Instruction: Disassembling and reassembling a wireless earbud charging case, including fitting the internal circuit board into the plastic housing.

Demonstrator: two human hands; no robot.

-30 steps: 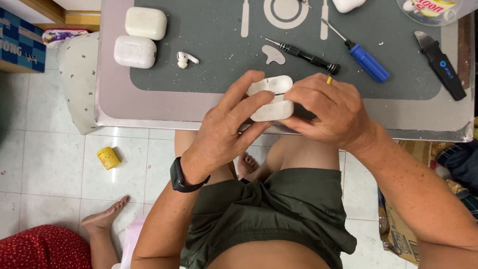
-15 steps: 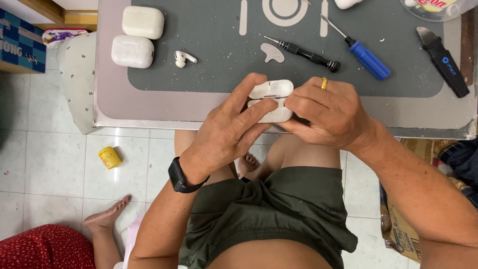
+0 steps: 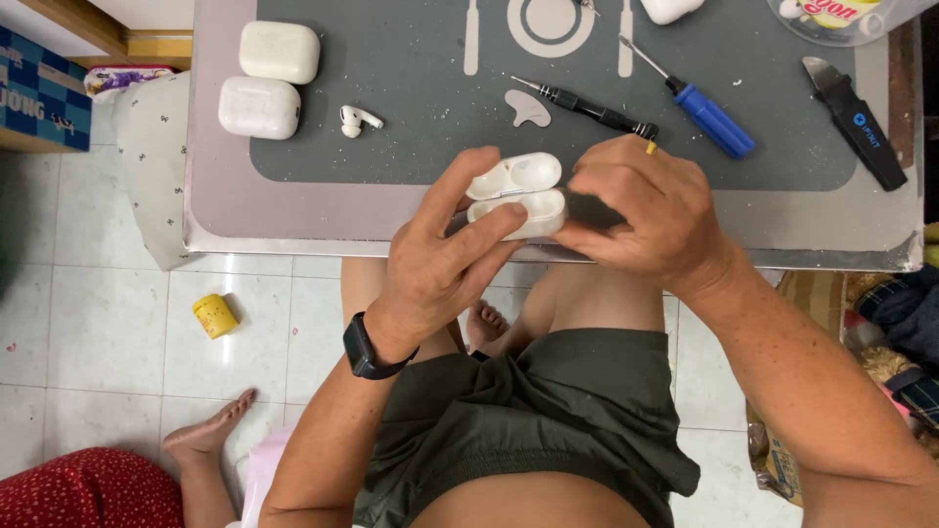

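Single head-worn view, looking steeply down, close. Tabletop (image 3: pixel 293 210) fills the far half; wearer's lap and tiled floor (image 3: pixel 117 323) lie near. No second view.

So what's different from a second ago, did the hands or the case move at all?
Barely. Both hands, left hand and right hand, keep hold of the open white earbud case at the table edge; the left fingers have crept slightly further over its front. The loose earbud, two closed cases and blue screwdriver lie as before.
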